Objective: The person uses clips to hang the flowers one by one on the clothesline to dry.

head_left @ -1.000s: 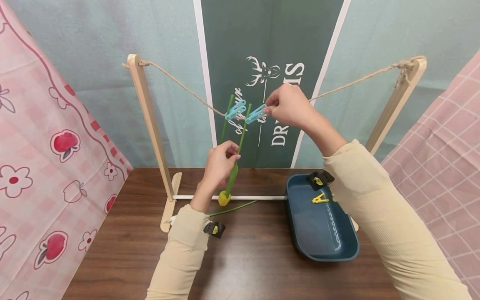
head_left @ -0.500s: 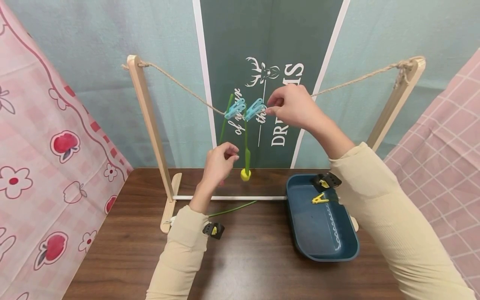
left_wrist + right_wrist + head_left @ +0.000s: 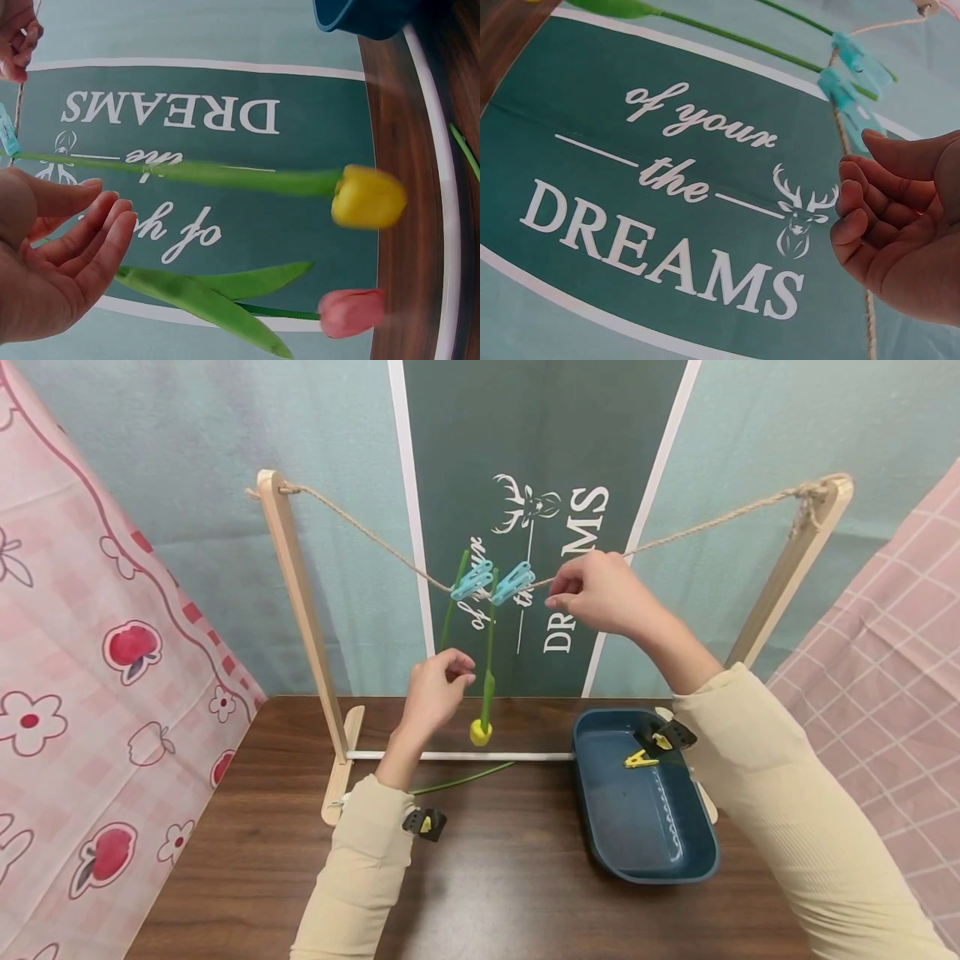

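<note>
A yellow tulip (image 3: 481, 732) hangs head down, its green stem held to the rope by a light blue clothespin (image 3: 513, 583). Left of it a second blue clothespin (image 3: 471, 581) holds another stem, and the left wrist view shows a pink tulip (image 3: 351, 313) hanging there. My left hand (image 3: 437, 691) is beside the yellow tulip's stem, fingers loosely bent and holding nothing. To the right of the clothespins is my right hand (image 3: 603, 596), off the clothespin, with relaxed curled fingers and nothing between them, close by the rope (image 3: 871, 330).
Two wooden posts (image 3: 288, 577) carry the sagging rope, and a white rod (image 3: 465, 757) joins their feet. A blue basin (image 3: 637, 827) with a yellow clothespin (image 3: 640, 759) in it stands at the right. Another green stem (image 3: 465, 778) lies on the table behind the left forearm.
My left hand has let go of the yellow tulip, which swung right and now hangs from the rope. My right hand has released the blue clothespin and drawn back to the right.
</note>
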The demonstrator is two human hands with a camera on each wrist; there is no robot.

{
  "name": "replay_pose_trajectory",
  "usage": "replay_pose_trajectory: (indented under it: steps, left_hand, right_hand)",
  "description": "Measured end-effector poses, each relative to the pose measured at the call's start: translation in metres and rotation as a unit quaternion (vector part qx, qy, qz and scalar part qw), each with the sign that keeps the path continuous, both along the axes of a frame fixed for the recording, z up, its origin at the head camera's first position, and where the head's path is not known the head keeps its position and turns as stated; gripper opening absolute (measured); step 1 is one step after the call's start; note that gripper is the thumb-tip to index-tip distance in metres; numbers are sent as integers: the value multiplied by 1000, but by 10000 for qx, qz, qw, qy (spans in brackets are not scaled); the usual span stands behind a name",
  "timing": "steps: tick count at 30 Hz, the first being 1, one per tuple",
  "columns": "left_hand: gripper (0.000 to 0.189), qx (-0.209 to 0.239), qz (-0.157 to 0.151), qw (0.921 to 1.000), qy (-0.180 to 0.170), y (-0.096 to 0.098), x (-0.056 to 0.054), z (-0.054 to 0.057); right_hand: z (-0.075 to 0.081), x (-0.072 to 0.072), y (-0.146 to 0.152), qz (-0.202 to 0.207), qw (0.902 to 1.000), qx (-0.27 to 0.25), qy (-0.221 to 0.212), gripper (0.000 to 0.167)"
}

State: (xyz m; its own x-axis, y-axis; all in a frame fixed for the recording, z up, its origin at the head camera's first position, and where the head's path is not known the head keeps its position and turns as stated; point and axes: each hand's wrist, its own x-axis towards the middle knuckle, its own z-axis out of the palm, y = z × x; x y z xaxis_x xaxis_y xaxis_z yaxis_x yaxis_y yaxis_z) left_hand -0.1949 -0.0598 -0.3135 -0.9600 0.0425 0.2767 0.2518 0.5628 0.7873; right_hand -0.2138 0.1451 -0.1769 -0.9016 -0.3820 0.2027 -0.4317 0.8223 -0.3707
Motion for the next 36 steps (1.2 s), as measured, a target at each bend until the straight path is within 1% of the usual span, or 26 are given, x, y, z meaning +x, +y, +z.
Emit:
replay_pose_trajectory:
  steps: [4,9,11,21,29,36]
  left_hand:
    - [9,-13,0,10000,-16,-1,0,0]
    - [6,-4,2,10000,-5,-2,1,-2]
    - [6,6,5,10000,31,-3,1,-2]
    - [6,-109,93,9997,210,-5,2,-6]
    - [8,-104,110,9998,113,-8,3,-7]
    - [8,-167,97,9996,200,-12,3,-8]
  right_hand:
    - [-7,-2,5,42,10000,-49,11,11]
    - [-12,-1,9,45,9999,-23,-148,12]
    - [-13,1,11,20,9997,19,-253,12]
    - [-23,2,18,38,9988,199,-436,12]
    - [-30,5,22,117,9976,287,-622,12]
    - [-36,5,29,111,9952,233,-948,11]
